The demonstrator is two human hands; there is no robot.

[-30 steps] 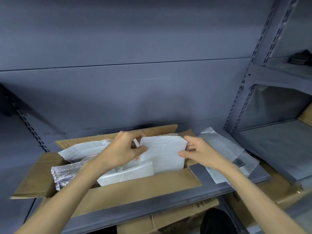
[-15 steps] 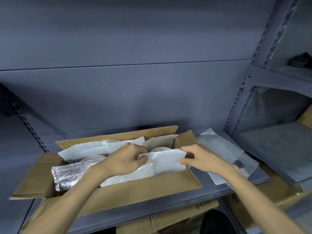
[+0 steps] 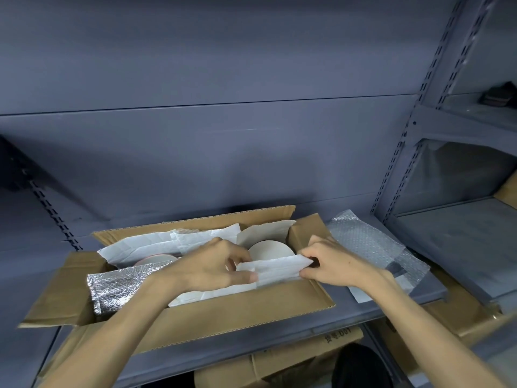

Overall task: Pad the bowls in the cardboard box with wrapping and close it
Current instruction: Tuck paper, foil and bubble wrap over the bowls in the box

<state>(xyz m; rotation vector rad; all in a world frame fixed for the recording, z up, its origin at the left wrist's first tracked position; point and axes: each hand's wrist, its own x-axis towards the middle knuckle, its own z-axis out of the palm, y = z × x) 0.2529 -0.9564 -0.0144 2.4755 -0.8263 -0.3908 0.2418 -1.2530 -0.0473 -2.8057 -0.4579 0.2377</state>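
— Both grips pinch one white foam sheet (image 3: 272, 268): left hand (image 3: 212, 266) clamped on its left end, right hand (image 3: 333, 263) on its right, low along the near wall of the cardboard box (image 3: 223, 317) on the shelf (image 3: 372, 309).

— Which step?

— Padding, I'd judge. Next, tuck it down beside the bowl (image 3: 270, 249); the flaps are open.

— Anything in the way?

— Foil wrap (image 3: 120, 287) fills the left end, over a second bowl (image 3: 155, 259). Bubble wrap (image 3: 369, 247) lies just right of the box.

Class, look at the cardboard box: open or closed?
Open. The cardboard box has flaps spread outward, with a bowl visible inside.
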